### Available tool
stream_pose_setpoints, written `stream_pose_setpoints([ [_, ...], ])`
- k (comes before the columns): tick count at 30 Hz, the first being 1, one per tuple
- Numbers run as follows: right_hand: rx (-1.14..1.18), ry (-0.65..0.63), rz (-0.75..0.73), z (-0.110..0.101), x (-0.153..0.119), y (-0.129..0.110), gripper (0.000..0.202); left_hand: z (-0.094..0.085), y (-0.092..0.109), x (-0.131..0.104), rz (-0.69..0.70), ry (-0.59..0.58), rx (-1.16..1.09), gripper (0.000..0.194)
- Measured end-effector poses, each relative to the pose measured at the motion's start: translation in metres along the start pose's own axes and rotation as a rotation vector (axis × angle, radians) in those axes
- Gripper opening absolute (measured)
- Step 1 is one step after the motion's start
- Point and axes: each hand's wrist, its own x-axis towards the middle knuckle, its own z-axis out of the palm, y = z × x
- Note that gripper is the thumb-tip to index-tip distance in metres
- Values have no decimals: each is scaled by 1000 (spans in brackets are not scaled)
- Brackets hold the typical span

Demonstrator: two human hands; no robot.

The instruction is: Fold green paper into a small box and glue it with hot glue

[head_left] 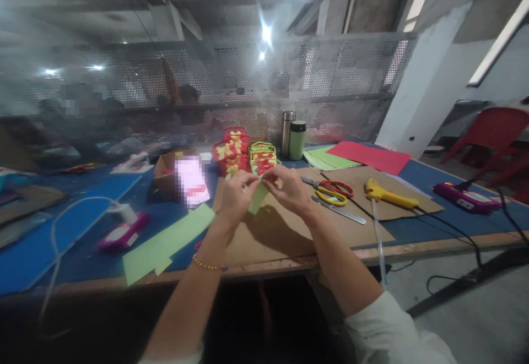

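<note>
The one camera sits on the person's head, facing forward and down over the near edge of the table (306, 243), close above both forearms.

A perforated metal screen (330, 86) (hazy, see-through) stands behind the blue table (471, 226) under bright lights (266, 33).

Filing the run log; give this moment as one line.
left hand: pinching pale green paper piece | right hand: fingertips at its top | beneath: brown cardboard sheet | right side: yellow glue gun
</note>
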Motion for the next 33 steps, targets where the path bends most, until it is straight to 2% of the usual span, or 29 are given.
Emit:
stream_pose_setpoints([
  [4, 89, 22, 60, 0, 1, 3, 3, -1, 2, 0, 2, 12, -29, 7],
  [8, 63, 85, -22, -1, 1, 5, 11, -4, 5, 0, -8, 16, -23, 8],
  [14, 32, 32, -79, -4, 1, 4, 6, -3, 6, 0, -39, 54, -31, 9],
  [17, 31, 30, -76, -3, 2, 4, 7, -2, 5, 1, -61, 33, -75, 10],
  [23, 196, -8, -9, -3, 1, 4, 15, -3, 4, 0, -154, 31, -157, 16],
  [27, 311, 17, 49, 0, 1, 6, 21, -3, 6, 0, -181, 21, -193, 18],
  [33, 355, 52, 105, 2, 2, 6, 20, -3, 11, -1, -192, -8, -244, 19],
])
